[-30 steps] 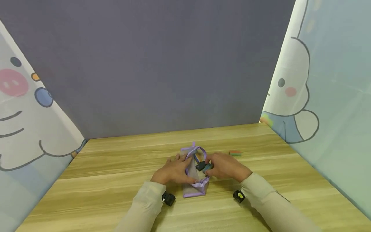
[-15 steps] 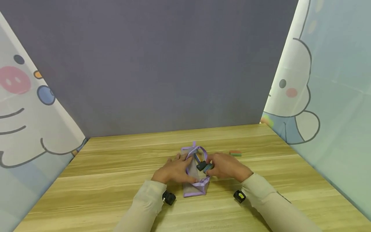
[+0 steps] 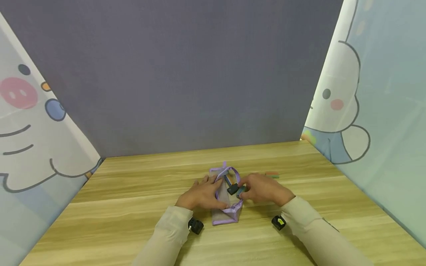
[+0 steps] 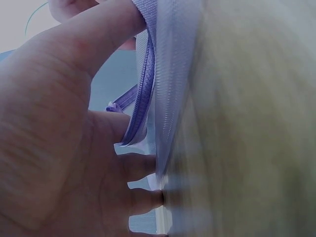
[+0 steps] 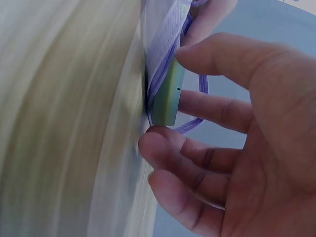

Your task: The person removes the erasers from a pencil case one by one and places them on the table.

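Observation:
A mesh zip pouch (image 3: 225,222) with purple trim lies on the table, its mouth spread wide. My left hand (image 3: 203,194) rests on its left side, fingers spread; in the left wrist view the thumb and index finger reach behind the purple zipper edge (image 4: 143,94). My right hand (image 3: 266,188), at the right side of the mouth, pinches a small green-and-yellow block (image 5: 169,94) between thumb and finger. That block overlaps the pouch's zipper edge in the right wrist view. Within the mouth show a black object (image 3: 232,189) and a blue strip (image 3: 227,180).
A small red-and-green block (image 3: 273,174) lies on the wooden table (image 3: 133,192) just beyond my right hand. Black wrist devices (image 3: 195,225) sit under both cuffs. A grey panel (image 3: 199,74) stands behind the table, with cartoon-printed curtains (image 3: 372,111) at the sides.
The head view has shifted slightly. The left hand stays at the pouch's left edge. The block in the right fingers has tilted a little, still by the pouch's right rim.

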A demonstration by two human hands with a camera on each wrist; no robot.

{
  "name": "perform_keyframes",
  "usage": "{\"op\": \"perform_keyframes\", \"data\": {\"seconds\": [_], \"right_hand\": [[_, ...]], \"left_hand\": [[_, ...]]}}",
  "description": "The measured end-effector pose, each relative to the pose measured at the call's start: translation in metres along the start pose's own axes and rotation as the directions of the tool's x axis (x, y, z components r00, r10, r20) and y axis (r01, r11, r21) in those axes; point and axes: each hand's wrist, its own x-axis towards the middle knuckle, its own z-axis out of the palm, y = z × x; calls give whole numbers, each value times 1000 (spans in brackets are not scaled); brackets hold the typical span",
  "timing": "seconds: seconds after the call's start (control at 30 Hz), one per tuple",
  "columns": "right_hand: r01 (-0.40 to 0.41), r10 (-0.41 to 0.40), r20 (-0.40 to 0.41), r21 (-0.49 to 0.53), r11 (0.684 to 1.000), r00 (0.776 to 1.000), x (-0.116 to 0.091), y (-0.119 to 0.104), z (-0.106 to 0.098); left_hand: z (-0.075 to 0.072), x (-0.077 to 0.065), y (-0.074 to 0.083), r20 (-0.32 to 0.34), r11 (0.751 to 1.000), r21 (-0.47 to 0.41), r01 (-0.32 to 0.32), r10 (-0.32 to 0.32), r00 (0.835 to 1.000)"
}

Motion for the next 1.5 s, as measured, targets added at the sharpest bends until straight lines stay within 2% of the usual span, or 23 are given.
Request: {"op": "perform_keyframes", "data": {"seconds": [0.2, 0.4, 0.67, 1.03, 1.5], "right_hand": [[60, -60, -2, 13, 998, 998, 0, 6, -1], [87, -87, 7, 44, 995, 996, 0, 8, -3], [69, -69, -1, 58, 996, 998, -1, 16, -7], [86, -85, -17, 169, 982, 996, 0, 19, -1], [75, -74, -16, 192, 978, 997, 2, 21, -1]], "left_hand": [[-1, 1, 0, 0, 1000, -6, 0, 0, 1000], [-1, 1, 0, 10, 1000, -3, 11, -10, 1000], [-3, 5, 3, 3, 1000, 1, -2, 2, 1000], [-2, 1, 1, 18, 1000, -12, 15, -14, 1000], [-3, 1, 2, 19, 1000, -16, 15, -14, 1000]]}}
